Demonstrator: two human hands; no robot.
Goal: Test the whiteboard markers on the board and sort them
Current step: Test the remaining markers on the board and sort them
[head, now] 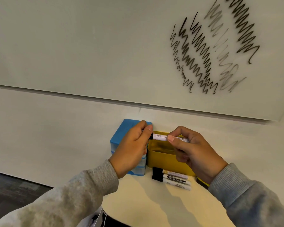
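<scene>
I hold a white whiteboard marker (161, 137) level above the open yellow tin (164, 158). My right hand (193, 153) pinches its barrel between thumb and fingers. My left hand (133, 148) grips the marker's black cap end, in front of the blue box (120, 136). Three capped markers (172, 178) lie side by side on the table just in front of the tin. The whiteboard (105, 46) above carries several black zigzag scribbles (210, 51) at the upper right, some dark and some faint.
A cream table (154, 207) stands against the wall under the board's lower edge. A dark object (202, 182) lies partly hidden behind my right wrist. Dark floor (11, 187) shows at lower left.
</scene>
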